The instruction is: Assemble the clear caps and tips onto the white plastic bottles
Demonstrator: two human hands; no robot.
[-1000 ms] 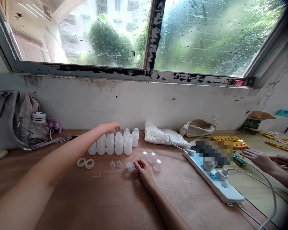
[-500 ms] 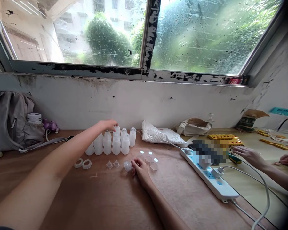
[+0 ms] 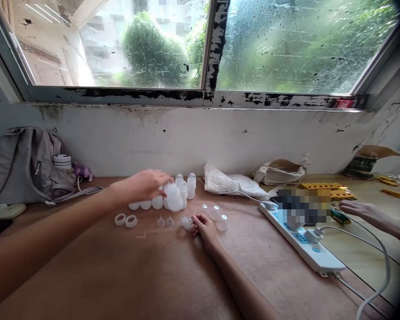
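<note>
My left hand [image 3: 151,184], smeared by motion, grips a frosted white baby bottle [image 3: 174,197] in front of the bottle group. Several similar bottles [image 3: 191,186] stand upright behind it, some partly hidden by the hand and arm; those at the right have clear domed tops. Fingers of my right hand [image 3: 205,227] are closed on a clear cap [image 3: 187,223] lying sideways low over the table. Two clear teats [image 3: 160,222] are left of that cap, and farther left lie two white collar rings [image 3: 131,221]. Clear discs [image 3: 221,225] and small white discs [image 3: 216,208] lie beyond my right hand.
A white power strip [image 3: 302,240] with cables lies at the right, near a co-worker's hand [image 3: 363,211] and yellow parts [image 3: 323,186]. Along the wall are a white padded packet [image 3: 222,180], a beige bag [image 3: 280,171] and a grey backpack [image 3: 26,164].
My left hand has lifted a bottle from the back of the group and brought it forward and to the right. My right hand keeps its hold on the clear cap. The camera view has shifted slightly.
</note>
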